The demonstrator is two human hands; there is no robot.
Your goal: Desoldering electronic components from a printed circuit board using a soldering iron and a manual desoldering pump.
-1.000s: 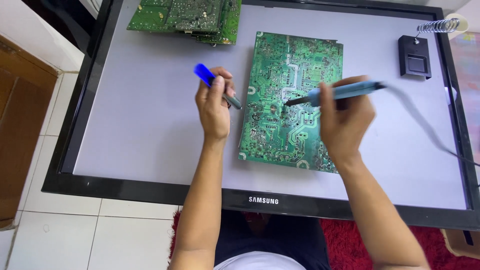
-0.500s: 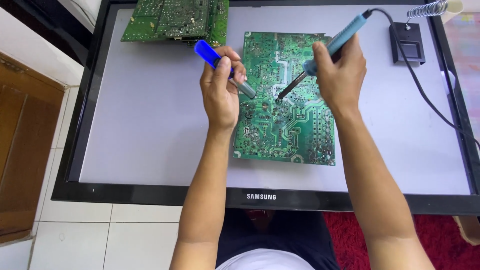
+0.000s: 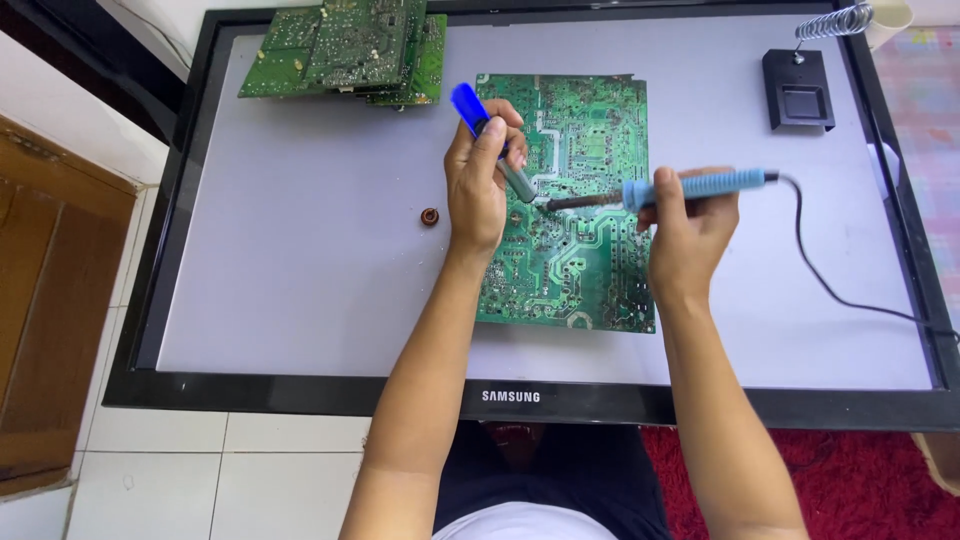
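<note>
The left hand point(image 3: 478, 185) is closed around a blue-handled tool point(image 3: 490, 140), tip down on the green circuit board point(image 3: 585, 270) lying mid-screen. From three o'clock, the right hand point(image 3: 690, 235) grips a soldering iron point(image 3: 690, 187), its tip meeting the tool's.

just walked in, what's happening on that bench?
A person works on a green circuit board lying solder-side up on a flat monitor used as a work surface. The right hand holds a blue-handled soldering iron, tip on the board. The left hand holds a blue desoldering pump, nozzle right beside that tip. More boards are stacked top left, an iron stand sits top right, and a small coil lies loose.
</note>
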